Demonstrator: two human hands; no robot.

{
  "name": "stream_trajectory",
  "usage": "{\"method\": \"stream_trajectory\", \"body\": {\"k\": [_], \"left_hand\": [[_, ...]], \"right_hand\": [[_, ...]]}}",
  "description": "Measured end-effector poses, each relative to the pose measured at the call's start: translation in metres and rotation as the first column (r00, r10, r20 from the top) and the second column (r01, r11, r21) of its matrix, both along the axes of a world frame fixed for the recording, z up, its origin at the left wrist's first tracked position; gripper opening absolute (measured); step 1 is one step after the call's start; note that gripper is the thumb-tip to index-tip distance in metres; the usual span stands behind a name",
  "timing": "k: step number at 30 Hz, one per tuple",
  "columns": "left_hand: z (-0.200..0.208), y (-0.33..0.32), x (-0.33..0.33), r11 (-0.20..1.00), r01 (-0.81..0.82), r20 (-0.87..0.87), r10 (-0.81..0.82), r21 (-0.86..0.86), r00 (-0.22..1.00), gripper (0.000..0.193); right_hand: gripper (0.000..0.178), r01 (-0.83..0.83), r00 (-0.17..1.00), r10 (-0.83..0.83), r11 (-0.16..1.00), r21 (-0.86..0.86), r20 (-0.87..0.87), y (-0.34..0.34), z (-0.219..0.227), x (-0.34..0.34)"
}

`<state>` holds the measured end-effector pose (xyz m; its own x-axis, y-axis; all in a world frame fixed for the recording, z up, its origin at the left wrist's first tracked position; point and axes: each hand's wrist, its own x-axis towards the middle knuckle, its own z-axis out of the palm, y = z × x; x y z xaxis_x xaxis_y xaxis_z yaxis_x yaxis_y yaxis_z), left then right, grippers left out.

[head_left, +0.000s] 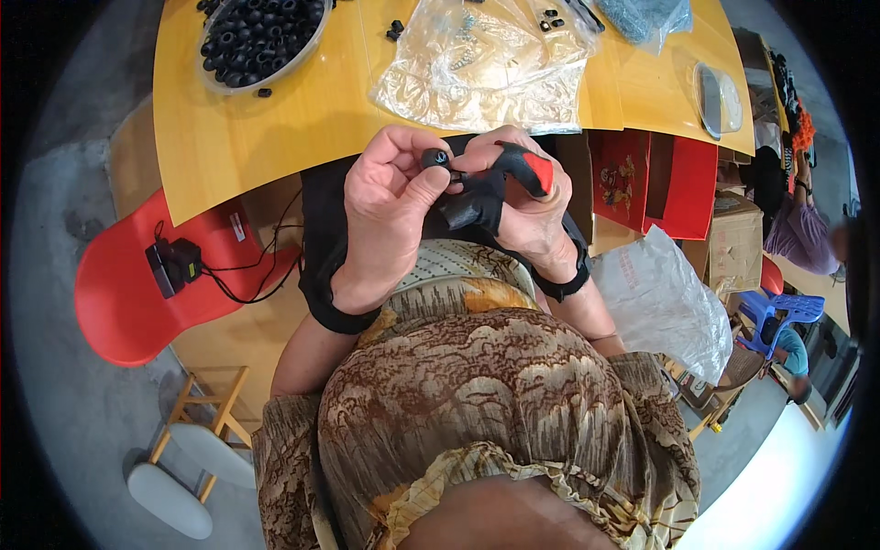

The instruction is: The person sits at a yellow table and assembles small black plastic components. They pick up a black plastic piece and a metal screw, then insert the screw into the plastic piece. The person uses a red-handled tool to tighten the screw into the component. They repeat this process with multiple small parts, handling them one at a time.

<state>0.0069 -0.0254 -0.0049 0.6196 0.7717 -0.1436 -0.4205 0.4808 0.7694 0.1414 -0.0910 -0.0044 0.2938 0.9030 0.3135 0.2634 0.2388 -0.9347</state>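
My left hand (383,211) pinches a small round black plastic piece (434,159) between thumb and fingertips. A greyish centre shows in the end of that piece. My right hand (541,218) is closed around a black hand tool with a red patch (526,170) on its curved handle. The tool's kind cannot be made out; its black lower part (474,206) juts toward my left palm. Both hands meet above my lap, just off the table's near edge, with the piece close to the tool. The right fingertips are partly hidden behind the tool.
On the yellow table (348,110) stand a clear bowl (320,38) of black pieces, a clear plastic bag (486,92) and a clear lid (719,101). A red chair (119,293) with a black device (174,266) is at left. A red box (683,188) sits at right; people are beyond.
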Motion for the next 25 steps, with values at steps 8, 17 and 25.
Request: {"method": "stream_trajectory", "body": {"k": [8, 17, 25], "left_hand": [[-0.003, -0.002, -0.001, 0.994, -0.035, 0.085, 0.027, 0.099, 0.996, 0.018], [-0.001, -0.008, -0.003, 0.972, -0.054, 0.059, 0.042, 0.227, 0.997, 0.017], [0.001, -0.01, -0.007, 0.955, -0.014, -0.054, 0.032, 0.296, 0.998, 0.022]], "right_hand": [[0.028, -0.016, 0.945, -0.013, 0.996, -0.086, -0.325, -0.012, 0.006, -0.006], [0.018, 0.086, 0.996, -0.086, 0.996, -0.005, 0.022, -0.015, 0.015, -0.005], [0.017, 0.158, 0.978, -0.163, 0.986, 0.049, 0.133, -0.02, 0.02, -0.004]]}}
